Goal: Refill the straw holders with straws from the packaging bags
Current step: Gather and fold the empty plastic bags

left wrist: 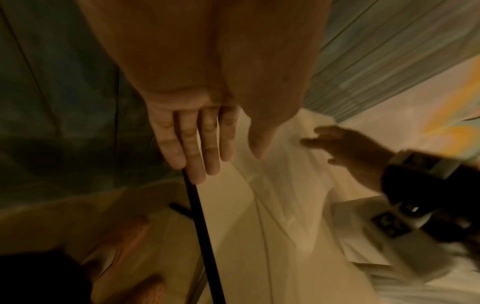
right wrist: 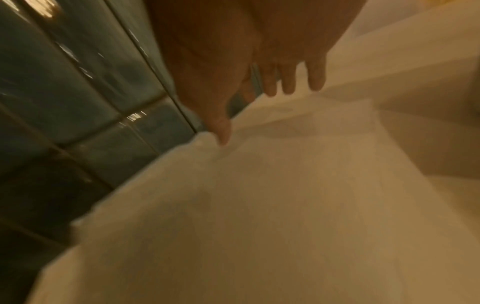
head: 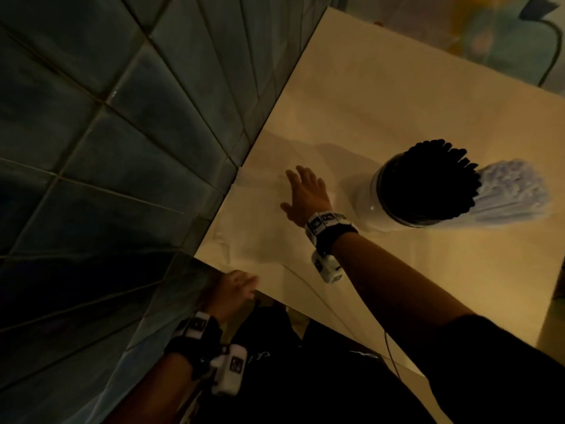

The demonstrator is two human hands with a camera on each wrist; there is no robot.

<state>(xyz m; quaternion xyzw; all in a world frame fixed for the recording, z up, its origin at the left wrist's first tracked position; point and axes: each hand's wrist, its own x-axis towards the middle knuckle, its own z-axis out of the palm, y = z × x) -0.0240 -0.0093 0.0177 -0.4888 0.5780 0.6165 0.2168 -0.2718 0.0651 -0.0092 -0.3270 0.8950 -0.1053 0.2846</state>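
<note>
A white straw holder [head: 374,197] packed with black straws [head: 425,185] stands on the cream table [head: 397,96]. A bundle of pale lilac straws [head: 513,191] leans out on its right side. A flat, clear packaging bag [head: 260,228] lies near the table's left edge. My right hand [head: 302,191] is spread over the bag, left of the holder. In the right wrist view its [right wrist: 254,115] thumb tip touches the clear bag [right wrist: 285,185]. My left hand [head: 237,286] reaches the table's near corner with straight fingers [left wrist: 197,156], holding nothing. A thin black rod [left wrist: 202,230] runs below them; I cannot tell what it is.
A dark blue-green tiled wall [head: 91,133] runs along the table's left edge. The table's far edge meets a blurred, colourful surface [head: 489,32]. My dark clothing [head: 305,377] fills the bottom of the head view.
</note>
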